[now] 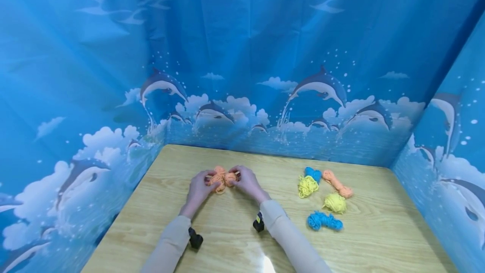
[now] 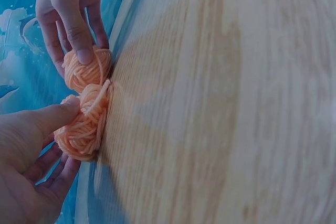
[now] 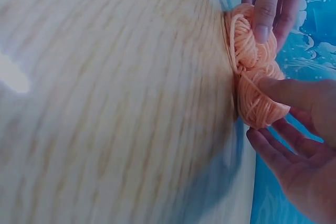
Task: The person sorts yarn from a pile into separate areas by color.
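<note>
Both hands are at a clump of peach-orange yarn (image 1: 219,177) on the table, left of centre in the head view. My left hand (image 1: 198,189) grips its left lobe between thumb and fingers. The right lobe is held the same way by my right hand (image 1: 247,182). Seen from the left wrist, the thumb lies on top of the wound strands (image 2: 86,129) and the fingers curl beneath. In the right wrist view the right thumb presses on the nearer rounded lobe (image 3: 260,100), whose underside the fingertips meet. The two lobes join at a narrow middle.
To the right on the wooden table (image 1: 265,226) lie more yarn bundles: a blue one (image 1: 313,173) against a yellow one (image 1: 307,186), an orange twisted one (image 1: 337,184), a yellow ball (image 1: 335,203) and a nearer blue one (image 1: 324,220). A dolphin-printed curtain (image 1: 242,75) surrounds the table.
</note>
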Available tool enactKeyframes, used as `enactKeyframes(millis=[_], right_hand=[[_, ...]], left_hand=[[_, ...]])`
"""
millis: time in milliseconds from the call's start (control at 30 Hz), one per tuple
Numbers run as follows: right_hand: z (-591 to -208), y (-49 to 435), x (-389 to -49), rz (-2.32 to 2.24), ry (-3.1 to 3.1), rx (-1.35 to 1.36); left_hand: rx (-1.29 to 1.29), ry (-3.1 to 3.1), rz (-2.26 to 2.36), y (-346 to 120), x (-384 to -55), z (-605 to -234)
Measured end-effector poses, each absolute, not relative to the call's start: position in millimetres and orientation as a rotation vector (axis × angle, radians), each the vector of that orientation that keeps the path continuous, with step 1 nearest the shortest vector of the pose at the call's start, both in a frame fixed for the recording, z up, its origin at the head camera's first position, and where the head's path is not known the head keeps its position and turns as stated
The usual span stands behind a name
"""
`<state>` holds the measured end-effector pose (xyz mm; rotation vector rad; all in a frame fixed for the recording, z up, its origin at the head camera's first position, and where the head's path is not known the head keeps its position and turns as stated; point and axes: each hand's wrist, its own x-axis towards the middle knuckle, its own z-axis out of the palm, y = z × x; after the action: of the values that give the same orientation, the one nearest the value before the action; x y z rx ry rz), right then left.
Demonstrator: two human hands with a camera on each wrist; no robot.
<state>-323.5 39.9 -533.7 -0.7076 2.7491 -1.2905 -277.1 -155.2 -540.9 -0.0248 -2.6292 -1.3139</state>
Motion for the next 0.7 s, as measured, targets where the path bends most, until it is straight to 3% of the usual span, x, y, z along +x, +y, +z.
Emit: enactKeyframes(millis=[700], right_hand=[[-511.2,80.2,-313.2,-1.396,2.754,-0.799]], left_hand=[[-0.052,-2.619,-1.275,-155.2,-274.0,-539.8]])
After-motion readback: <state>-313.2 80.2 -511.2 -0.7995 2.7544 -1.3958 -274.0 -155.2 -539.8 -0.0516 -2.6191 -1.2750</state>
